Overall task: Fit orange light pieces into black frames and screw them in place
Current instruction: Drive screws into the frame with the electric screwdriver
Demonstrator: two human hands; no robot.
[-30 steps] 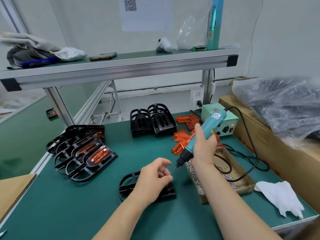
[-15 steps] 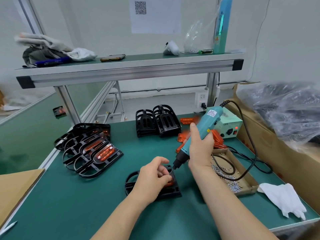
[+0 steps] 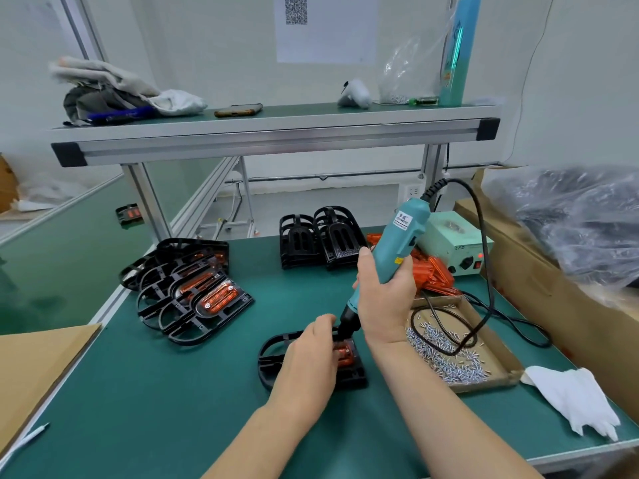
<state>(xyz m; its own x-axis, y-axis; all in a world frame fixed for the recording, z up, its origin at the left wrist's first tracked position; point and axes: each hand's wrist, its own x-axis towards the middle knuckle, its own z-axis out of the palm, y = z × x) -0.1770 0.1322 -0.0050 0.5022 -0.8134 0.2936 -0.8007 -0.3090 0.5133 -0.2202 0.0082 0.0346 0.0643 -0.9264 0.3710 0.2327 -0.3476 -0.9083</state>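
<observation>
On the green bench (image 3: 173, 409), a pile of finished frames (image 3: 193, 292) lies on the left, so some work is done. At the back, empty frames (image 3: 321, 240) and loose orange pieces (image 3: 435, 274) wait, so lots is left. The right hand (image 3: 383, 299) wraps its fingers round a screwdriver (image 3: 397, 247), tip down on the orange light piece (image 3: 344, 352) in the front black frame (image 3: 273, 354). The left hand (image 3: 307, 361) curls its fingers over that frame. Screws (image 3: 446, 354) lie beside.
</observation>
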